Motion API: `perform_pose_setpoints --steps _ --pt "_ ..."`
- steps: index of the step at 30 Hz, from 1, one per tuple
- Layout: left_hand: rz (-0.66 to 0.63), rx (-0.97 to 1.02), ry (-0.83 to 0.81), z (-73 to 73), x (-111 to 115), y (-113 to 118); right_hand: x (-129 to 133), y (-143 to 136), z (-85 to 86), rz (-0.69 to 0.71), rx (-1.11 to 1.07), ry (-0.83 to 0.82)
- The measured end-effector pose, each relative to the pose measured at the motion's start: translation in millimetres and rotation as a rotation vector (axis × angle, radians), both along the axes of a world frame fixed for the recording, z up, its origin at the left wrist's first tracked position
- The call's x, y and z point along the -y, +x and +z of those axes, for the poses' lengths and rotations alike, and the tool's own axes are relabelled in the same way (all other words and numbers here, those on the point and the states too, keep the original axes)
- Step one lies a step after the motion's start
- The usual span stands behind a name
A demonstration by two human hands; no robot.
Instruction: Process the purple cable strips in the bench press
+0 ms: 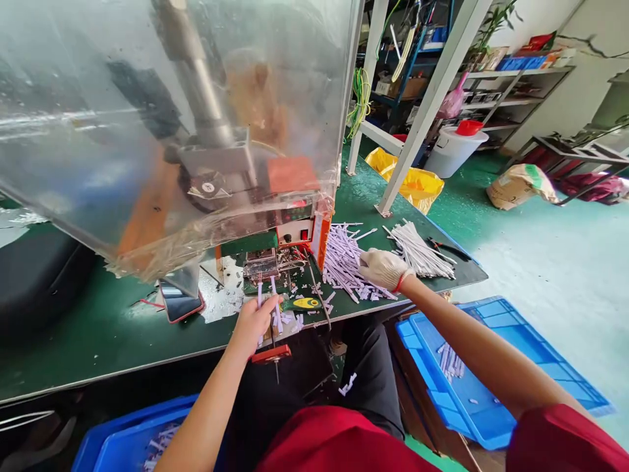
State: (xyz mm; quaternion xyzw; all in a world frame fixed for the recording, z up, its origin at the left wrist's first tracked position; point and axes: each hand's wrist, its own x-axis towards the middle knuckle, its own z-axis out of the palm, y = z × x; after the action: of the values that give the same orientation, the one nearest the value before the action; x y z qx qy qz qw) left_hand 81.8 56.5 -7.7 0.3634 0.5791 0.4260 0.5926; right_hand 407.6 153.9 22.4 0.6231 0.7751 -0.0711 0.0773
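Note:
My bare left hand (254,321) is closed at the front of a small machine fixture (260,265), near thin pale purple strips (275,305) that run out of it; what its fingers grip is too small to name. My right hand (384,269), in a white glove with a red cuff, lies at the right edge of a pile of purple strips (344,259). Its fingertips are bent down onto the pile, and I cannot make out if they hold one. A yellow-green handled tool (305,303) rests between the hands.
A cloudy plastic shield (122,131) hangs over the machine. White strips (421,249) and pliers (449,248) lie at the right, a phone (181,301) at the left. Blue trays (555,347) flank my legs. A metal post (432,105) rises from the table. A red clamp (271,354) juts from the front edge.

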Motion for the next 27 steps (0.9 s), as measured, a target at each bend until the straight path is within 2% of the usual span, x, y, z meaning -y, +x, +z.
perform_pose_setpoints --steps 3,5,8,10,14,19,22,27 --pt "0.033 0.096 0.011 5.1 -10 -2 -2 15 15.1 0.037 -0.066 -0.046" --pt "0.028 0.198 -0.007 10.4 -10 -10 4 25 27.1 -0.005 -0.159 -0.072" --pt "-0.027 0.314 -0.038 17.6 -1 -24 30 20 41.3 -0.136 -0.479 -0.210" --pt "-0.057 0.351 -0.049 20.5 11 -33 53 -1 43.2 -0.206 -0.776 -0.354" --pt "0.025 0.434 -0.020 20.7 37 -48 88 -75 25.6 -0.174 -1.225 -0.565" --pt "0.142 0.474 0.012 12.0 58 -68 89 -165 -3.5 -0.143 -1.442 -0.605" --pt "0.181 0.459 0.015 4.0 66 -80 82 -192 -11.4 -0.205 -1.443 -0.583" --pt "0.225 0.452 0.006 -7.8 75 -88 79 -203 -20.4 -0.273 -1.431 -0.563"
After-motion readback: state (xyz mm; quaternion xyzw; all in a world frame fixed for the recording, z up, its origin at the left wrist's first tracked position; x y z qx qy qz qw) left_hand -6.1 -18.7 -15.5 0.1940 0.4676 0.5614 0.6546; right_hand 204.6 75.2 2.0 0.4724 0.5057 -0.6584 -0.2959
